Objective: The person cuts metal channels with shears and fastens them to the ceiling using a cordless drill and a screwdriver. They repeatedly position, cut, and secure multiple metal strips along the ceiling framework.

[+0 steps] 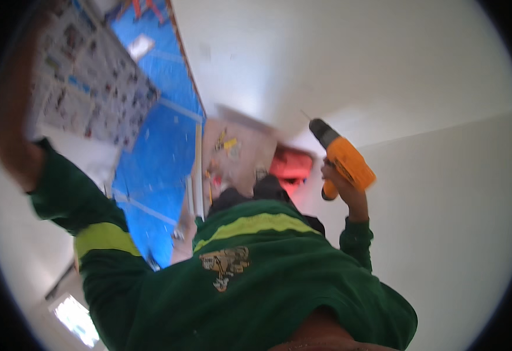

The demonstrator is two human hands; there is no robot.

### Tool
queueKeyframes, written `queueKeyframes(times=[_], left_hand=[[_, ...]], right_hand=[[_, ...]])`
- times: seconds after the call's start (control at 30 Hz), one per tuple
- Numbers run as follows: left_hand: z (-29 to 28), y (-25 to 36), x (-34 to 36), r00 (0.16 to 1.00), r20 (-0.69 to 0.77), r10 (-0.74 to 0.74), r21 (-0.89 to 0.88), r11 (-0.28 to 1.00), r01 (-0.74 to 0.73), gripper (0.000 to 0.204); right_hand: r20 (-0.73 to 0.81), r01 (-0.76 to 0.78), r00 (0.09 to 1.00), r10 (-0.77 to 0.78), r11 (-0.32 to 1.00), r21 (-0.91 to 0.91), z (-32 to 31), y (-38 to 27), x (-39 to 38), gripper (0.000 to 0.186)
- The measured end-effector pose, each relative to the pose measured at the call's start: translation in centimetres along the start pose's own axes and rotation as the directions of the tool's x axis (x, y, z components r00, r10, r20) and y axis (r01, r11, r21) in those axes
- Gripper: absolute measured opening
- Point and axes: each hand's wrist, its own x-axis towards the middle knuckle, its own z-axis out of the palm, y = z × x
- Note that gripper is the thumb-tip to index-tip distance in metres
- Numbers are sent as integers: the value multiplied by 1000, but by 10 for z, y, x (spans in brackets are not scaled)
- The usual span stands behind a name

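Observation:
My right hand is wrapped round the handle of an orange and black cordless drill. A thin bit projects from the drill's dark chuck, angled up and left in front of the white wall. The bit's tip looks apart from the wall, though blur makes this hard to judge. My left arm reaches up along the far left. Its bare forearm runs into the dark rim, and the hand itself lies out of sight.
A red case or box sits on the floor by my feet. Small tools and yellow items lie beside it. Blue sheeting covers the floor to the left, near a surface covered with printed paper. Long pale strips lie along the sheeting's edge.

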Motion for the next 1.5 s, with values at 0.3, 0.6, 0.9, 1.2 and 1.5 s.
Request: queueKeyframes(times=[0.3,0.6,0.9,1.2,1.5], left_hand=[[182,-55,-523,233,419,-878,379,402,834,52],[197,71,-693,-306,344,-888,394,-159,905,49],[263,-1,-787,-379,408,-831,515,-133,847,45],[370,-116,-1015,-473,439,-764,661,-83,746,37],[416,-118,-1129,-383,463,-799,615,-22,788,28]], right_hand=[[264,-360,815,516,808,-466,20,168,128,35],[618,297,671,409,615,-730,75,314,256,43],[611,577,499,615,289,-763,188,483,304,53],[818,966,158,552,84,-243,330,729,322,44],[902,976,-34,430,210,-63,375,836,330,47]])
